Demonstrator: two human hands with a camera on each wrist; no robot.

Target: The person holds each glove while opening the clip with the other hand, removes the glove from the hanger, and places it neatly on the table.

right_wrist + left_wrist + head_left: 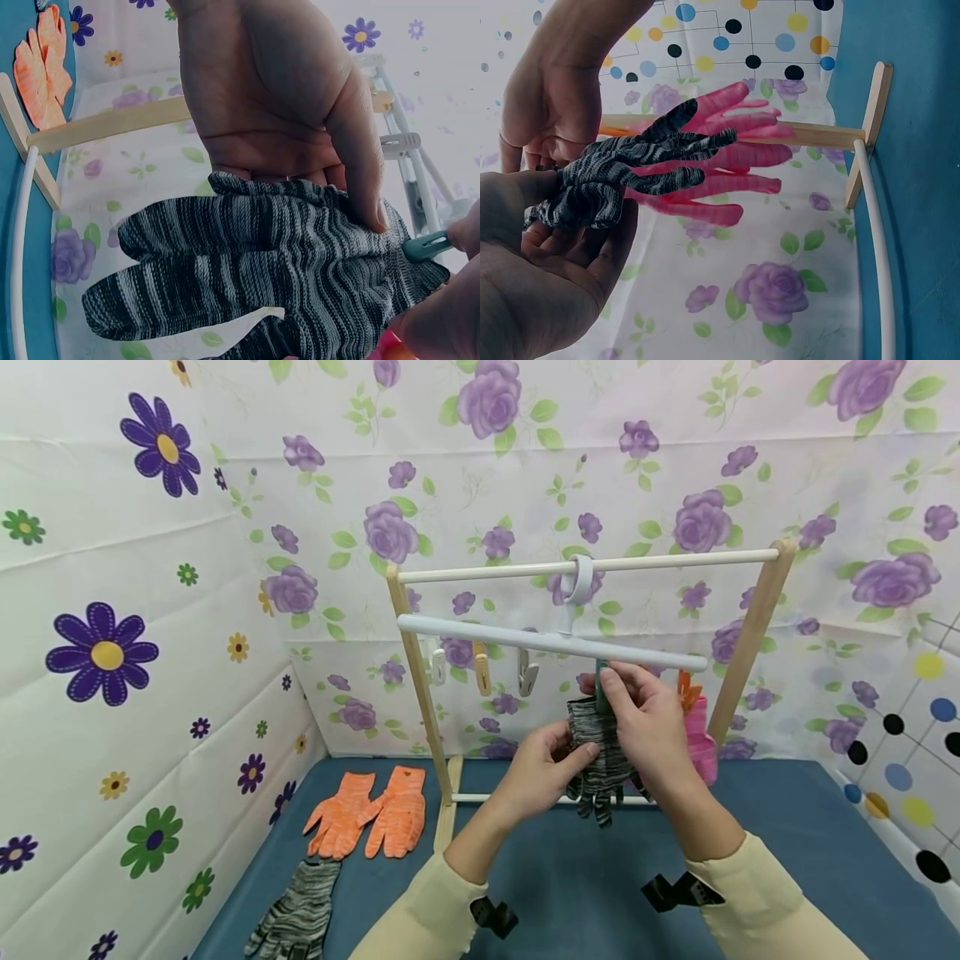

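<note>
A black-and-grey striped knit glove [592, 752] hangs fingers down under a pale blue hanger [551, 642]. My left hand [547, 768] grips the glove's side, thumb in front. Just under the hanger bar, my right hand [648, 718] pinches a green clothespin [602, 685]. In the right wrist view the clothespin [427, 246] overlaps the glove's cuff [409, 262]; whether it bites the cloth I cannot tell. Behind my right hand a pink glove [701, 743] hangs from an orange clothespin [687, 689]; the left wrist view shows its pink fingers [735, 157].
White [438, 664], yellow [481, 668] and grey clothespins [527, 672] hang along the hanger's left part. The hanger hooks over a wooden rack's white top rail [487, 572]. Two orange gloves [397, 814] and another striped glove [300, 906] lie at left on the blue tabletop [570, 885].
</note>
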